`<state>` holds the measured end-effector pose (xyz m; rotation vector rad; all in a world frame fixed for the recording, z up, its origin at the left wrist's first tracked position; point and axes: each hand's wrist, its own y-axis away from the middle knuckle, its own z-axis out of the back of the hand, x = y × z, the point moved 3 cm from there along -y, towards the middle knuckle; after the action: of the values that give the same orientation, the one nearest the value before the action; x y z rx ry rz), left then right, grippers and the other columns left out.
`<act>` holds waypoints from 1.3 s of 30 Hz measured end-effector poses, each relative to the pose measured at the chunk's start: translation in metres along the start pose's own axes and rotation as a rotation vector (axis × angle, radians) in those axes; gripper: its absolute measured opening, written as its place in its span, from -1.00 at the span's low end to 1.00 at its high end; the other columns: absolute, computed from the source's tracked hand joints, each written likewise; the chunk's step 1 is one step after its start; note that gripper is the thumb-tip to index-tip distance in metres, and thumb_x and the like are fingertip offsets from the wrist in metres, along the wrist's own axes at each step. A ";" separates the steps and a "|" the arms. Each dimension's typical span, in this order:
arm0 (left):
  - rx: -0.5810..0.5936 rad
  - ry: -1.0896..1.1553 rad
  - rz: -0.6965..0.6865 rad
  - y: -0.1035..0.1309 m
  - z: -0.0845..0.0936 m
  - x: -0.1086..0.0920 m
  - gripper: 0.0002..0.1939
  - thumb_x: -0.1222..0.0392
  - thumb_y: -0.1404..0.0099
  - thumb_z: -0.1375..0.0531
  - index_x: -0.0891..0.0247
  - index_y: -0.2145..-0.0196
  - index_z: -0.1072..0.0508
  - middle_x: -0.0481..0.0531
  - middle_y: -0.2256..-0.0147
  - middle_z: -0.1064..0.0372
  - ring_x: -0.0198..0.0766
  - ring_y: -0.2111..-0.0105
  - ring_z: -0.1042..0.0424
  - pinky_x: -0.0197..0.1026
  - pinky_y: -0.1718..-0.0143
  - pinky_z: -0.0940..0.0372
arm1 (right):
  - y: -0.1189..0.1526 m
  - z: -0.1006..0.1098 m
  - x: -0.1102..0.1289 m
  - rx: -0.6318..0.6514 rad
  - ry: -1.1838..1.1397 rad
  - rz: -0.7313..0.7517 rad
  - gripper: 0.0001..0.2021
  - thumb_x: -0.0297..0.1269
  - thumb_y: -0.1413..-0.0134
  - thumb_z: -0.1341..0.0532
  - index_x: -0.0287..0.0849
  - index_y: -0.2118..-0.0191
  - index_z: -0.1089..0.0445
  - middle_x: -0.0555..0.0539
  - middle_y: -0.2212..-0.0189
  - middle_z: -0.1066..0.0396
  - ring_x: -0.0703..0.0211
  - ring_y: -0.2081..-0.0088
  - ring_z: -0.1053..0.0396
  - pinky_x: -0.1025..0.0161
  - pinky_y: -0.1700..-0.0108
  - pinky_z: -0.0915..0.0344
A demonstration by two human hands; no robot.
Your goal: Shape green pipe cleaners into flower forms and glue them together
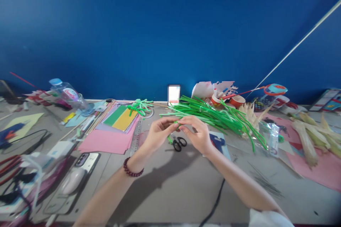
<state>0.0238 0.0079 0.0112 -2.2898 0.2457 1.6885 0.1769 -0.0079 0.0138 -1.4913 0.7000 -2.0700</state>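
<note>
My left hand (163, 130) and my right hand (196, 134) meet above the middle of the table, fingertips pinched together. Between them shows a small bit of green pipe cleaner (176, 122), mostly covered by the fingers. Below the hands lie scissors (179, 144) with black handles, their blades partly hidden. A short green piece (169, 139) is beside the blades. Just beyond my hands spreads a big bundle of green pipe cleaners (210, 113). A bunch of bent green pipe cleaners (141, 106) sits farther left.
Left of my hands are pink paper sheets (106, 141), a clear ruler (136, 136), a phone (86, 161), a mouse (74, 181) and a plastic bottle (68, 92). To the right lie paper cups (237, 101), dried husks (306, 142) and thin wires (265, 179). A blue wall (160, 35) rises behind.
</note>
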 end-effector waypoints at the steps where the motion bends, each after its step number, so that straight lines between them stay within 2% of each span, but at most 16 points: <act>1: 0.010 0.021 -0.008 0.000 0.000 0.000 -0.70 0.13 -0.07 -0.37 0.31 0.25 -0.50 0.07 0.39 -0.55 -0.28 0.42 -0.50 -0.28 0.40 -0.36 | 0.000 -0.001 -0.003 0.004 -0.059 -0.043 -0.90 -0.24 -0.11 -0.24 -0.09 0.27 -0.49 -0.12 0.29 -0.49 0.08 0.20 -0.45 0.09 0.14 -0.41; 6: 0.039 0.044 -0.030 -0.001 0.002 0.002 -0.65 0.17 -0.09 -0.36 0.28 0.20 -0.39 0.03 0.43 -0.55 -0.32 0.45 -0.49 -0.34 0.45 -0.33 | -0.001 -0.006 -0.014 0.070 -0.415 -0.265 -0.84 -0.17 -0.02 -0.31 -0.12 0.31 -0.47 -0.07 0.32 -0.42 0.18 0.29 -0.44 0.18 0.25 -0.45; 9: 0.044 0.028 -0.029 -0.002 0.002 0.002 -0.69 0.18 -0.07 -0.37 0.29 0.24 -0.42 0.03 0.42 -0.55 -0.34 0.45 -0.49 -0.35 0.44 -0.33 | -0.002 -0.007 -0.014 0.104 -0.481 -0.330 -0.82 -0.14 0.01 -0.33 -0.12 0.32 -0.47 -0.06 0.32 -0.41 0.21 0.30 -0.42 0.19 0.24 -0.45; 15: 0.014 0.022 -0.021 -0.004 0.001 0.004 -0.74 0.14 -0.01 -0.40 0.33 0.39 -0.48 0.04 0.48 -0.54 -0.29 0.48 -0.49 -0.30 0.45 -0.36 | -0.003 -0.005 -0.012 0.086 -0.461 -0.286 -0.80 -0.12 0.02 -0.33 -0.14 0.36 -0.46 -0.07 0.34 -0.39 0.19 0.29 -0.40 0.19 0.26 -0.44; 19: 0.048 0.050 0.026 -0.003 0.004 0.008 -0.74 0.12 -0.02 -0.39 0.34 0.39 -0.49 0.06 0.48 -0.54 -0.28 0.49 -0.49 -0.27 0.43 -0.38 | -0.001 -0.005 -0.013 0.118 -0.502 -0.273 -0.80 -0.11 0.01 -0.32 -0.13 0.37 -0.44 -0.05 0.32 -0.33 0.23 0.36 -0.38 0.19 0.35 -0.45; 22: 0.100 0.096 0.073 -0.002 0.004 0.012 -0.73 0.10 -0.07 -0.37 0.36 0.36 -0.49 0.07 0.46 -0.53 -0.30 0.50 -0.49 -0.27 0.41 -0.39 | 0.000 -0.004 -0.014 0.115 -0.475 -0.239 -0.82 -0.13 0.00 -0.32 -0.13 0.38 -0.43 -0.07 0.32 -0.32 0.20 0.33 -0.38 0.20 0.34 -0.44; 25: 0.162 0.137 0.093 -0.001 0.003 0.013 -0.72 0.08 -0.11 -0.34 0.35 0.36 -0.43 0.03 0.49 -0.50 -0.32 0.52 -0.49 -0.29 0.42 -0.38 | 0.000 -0.006 -0.015 0.162 -0.574 -0.246 -0.82 -0.15 -0.02 -0.31 -0.14 0.39 -0.40 -0.07 0.25 -0.32 0.24 0.38 -0.41 0.19 0.37 -0.45; 29: 0.156 0.145 0.055 -0.003 0.002 0.011 -0.67 0.06 -0.14 -0.32 0.25 0.34 -0.25 -0.05 0.54 -0.49 -0.31 0.57 -0.48 -0.30 0.50 -0.37 | 0.000 -0.012 -0.013 0.224 -0.727 -0.322 -0.78 -0.12 -0.03 -0.30 -0.14 0.37 -0.32 -0.05 0.23 -0.38 0.27 0.47 -0.44 0.16 0.40 -0.46; 33: 0.133 0.085 0.027 -0.004 0.000 0.009 -0.64 0.01 -0.18 -0.27 0.21 0.34 -0.16 -0.09 0.58 -0.47 -0.31 0.59 -0.47 -0.30 0.51 -0.37 | 0.001 -0.015 -0.011 0.175 -0.741 -0.395 -0.73 -0.10 0.03 -0.34 -0.14 0.38 -0.29 -0.04 0.29 -0.46 0.26 0.50 -0.42 0.17 0.43 -0.45; 39: 0.087 -0.025 0.038 0.000 -0.005 0.004 -0.68 -0.04 -0.23 -0.21 0.24 0.34 -0.21 -0.09 0.57 -0.43 -0.32 0.58 -0.46 -0.30 0.52 -0.34 | 0.003 -0.018 -0.017 0.059 -0.740 -0.512 -0.70 -0.10 0.15 -0.40 -0.16 0.42 -0.33 0.01 0.44 -0.45 0.29 0.56 -0.37 0.23 0.50 -0.40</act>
<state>0.0293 0.0066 0.0084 -2.2132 0.3521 1.6899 0.1650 0.0027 -0.0046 -2.3671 -0.0396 -1.6046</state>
